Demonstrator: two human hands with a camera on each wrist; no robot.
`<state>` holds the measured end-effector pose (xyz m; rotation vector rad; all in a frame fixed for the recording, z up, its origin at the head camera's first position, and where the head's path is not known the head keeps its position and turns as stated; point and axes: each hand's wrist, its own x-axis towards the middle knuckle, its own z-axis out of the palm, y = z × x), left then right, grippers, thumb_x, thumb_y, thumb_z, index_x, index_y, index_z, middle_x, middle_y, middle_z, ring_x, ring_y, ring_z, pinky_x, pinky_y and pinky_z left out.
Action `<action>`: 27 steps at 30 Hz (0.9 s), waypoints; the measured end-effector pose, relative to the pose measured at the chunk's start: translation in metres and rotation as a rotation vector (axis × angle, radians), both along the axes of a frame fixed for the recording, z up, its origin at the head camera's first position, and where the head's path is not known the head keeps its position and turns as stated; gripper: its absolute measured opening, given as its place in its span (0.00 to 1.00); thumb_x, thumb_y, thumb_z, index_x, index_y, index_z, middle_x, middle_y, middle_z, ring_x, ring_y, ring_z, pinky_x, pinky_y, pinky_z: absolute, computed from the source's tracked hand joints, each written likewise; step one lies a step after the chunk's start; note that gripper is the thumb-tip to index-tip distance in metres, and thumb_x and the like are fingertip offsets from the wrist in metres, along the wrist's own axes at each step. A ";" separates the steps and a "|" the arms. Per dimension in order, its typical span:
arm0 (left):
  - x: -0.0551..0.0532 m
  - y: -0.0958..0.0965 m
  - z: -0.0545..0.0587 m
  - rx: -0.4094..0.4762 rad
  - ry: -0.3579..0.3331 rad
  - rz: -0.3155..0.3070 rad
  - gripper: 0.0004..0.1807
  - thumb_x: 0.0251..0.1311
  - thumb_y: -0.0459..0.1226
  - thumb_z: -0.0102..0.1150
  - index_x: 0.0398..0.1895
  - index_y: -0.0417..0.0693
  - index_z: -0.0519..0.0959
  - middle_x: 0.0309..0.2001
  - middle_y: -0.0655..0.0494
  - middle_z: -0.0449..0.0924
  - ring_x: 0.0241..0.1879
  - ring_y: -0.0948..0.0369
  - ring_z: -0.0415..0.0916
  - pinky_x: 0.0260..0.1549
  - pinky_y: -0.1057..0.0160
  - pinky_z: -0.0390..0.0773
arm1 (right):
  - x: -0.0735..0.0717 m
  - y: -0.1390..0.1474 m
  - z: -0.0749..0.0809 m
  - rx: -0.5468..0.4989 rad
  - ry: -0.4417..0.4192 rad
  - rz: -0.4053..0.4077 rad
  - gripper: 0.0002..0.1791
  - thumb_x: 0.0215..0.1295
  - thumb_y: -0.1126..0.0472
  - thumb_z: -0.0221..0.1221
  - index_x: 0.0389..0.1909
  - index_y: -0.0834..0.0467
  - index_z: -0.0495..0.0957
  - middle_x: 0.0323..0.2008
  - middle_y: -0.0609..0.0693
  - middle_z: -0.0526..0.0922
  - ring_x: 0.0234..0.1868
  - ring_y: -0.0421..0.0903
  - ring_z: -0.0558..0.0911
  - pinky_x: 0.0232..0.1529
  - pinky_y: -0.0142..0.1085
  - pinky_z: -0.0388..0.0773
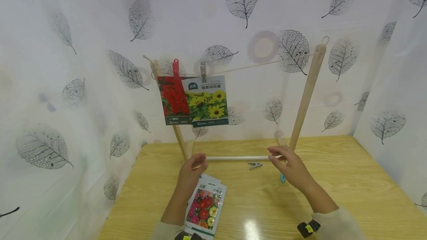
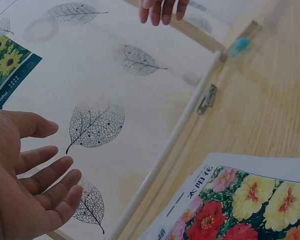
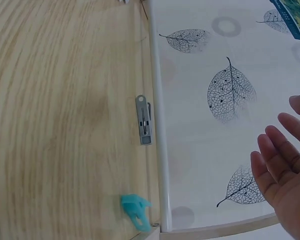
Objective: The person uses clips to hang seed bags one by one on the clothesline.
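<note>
My left hand (image 1: pixel 191 171) is raised over the table near the left post, its fingers loosely bent around nothing. Across from it, my right hand (image 1: pixel 291 166) hovers near the right post, also holding nothing; its spread fingers show in the right wrist view. Two seed packets hang overlapping on a string (image 1: pixel 260 64): a red-flower packet (image 1: pixel 171 97) under a red clip (image 1: pixel 176 67), and a sunflower packet (image 1: pixel 210 103) under a grey clip (image 1: pixel 203 71). A stack of seed packets (image 1: pixel 206 206), the top one with colourful blooms, lies beside my left forearm.
Wooden posts (image 1: pixel 307 99) hold the string, with a white rod (image 1: pixel 237 158) between them low down. A grey clip (image 3: pixel 144 120) lies on the table beside the rod, and a teal clip (image 3: pixel 135 210) is near the right post's foot. A leaf-patterned curtain (image 1: pixel 200 17) stands behind.
</note>
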<state>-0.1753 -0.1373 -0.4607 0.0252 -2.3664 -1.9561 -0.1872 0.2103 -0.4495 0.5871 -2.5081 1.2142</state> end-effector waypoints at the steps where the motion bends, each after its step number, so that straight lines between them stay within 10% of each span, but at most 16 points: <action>1: 0.000 0.000 -0.001 -0.005 -0.005 -0.002 0.22 0.66 0.37 0.63 0.63 0.44 0.76 0.61 0.44 0.79 0.63 0.48 0.76 0.62 0.50 0.77 | 0.000 0.001 -0.002 -0.002 -0.003 0.000 0.16 0.74 0.60 0.58 0.60 0.55 0.78 0.51 0.48 0.81 0.49 0.38 0.79 0.50 0.34 0.81; 27: 0.002 -0.013 -0.020 -0.120 -0.053 -0.048 0.22 0.67 0.38 0.63 0.62 0.44 0.77 0.59 0.44 0.80 0.62 0.47 0.75 0.63 0.46 0.75 | 0.005 0.010 -0.047 0.005 -0.056 -0.053 0.16 0.74 0.59 0.58 0.58 0.61 0.78 0.52 0.56 0.81 0.51 0.43 0.79 0.50 0.42 0.83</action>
